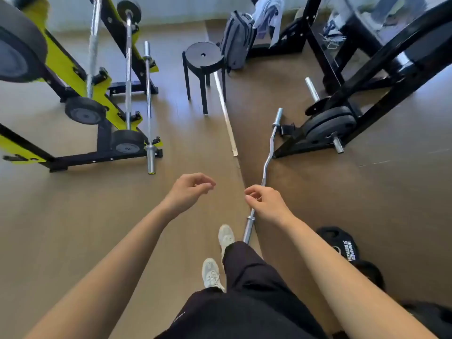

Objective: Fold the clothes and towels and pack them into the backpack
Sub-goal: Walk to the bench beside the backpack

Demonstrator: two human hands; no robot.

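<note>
While our left hand and right hand hang loosely curled and empty, the grey backpack stands beside the black stool, pale clothes draped just beside it.

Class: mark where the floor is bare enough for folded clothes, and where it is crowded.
Bare: the floor between the yellow rack and the curl bar; also right of that bar, this side of the black rack. Crowded: around the stool and backpack.
</note>
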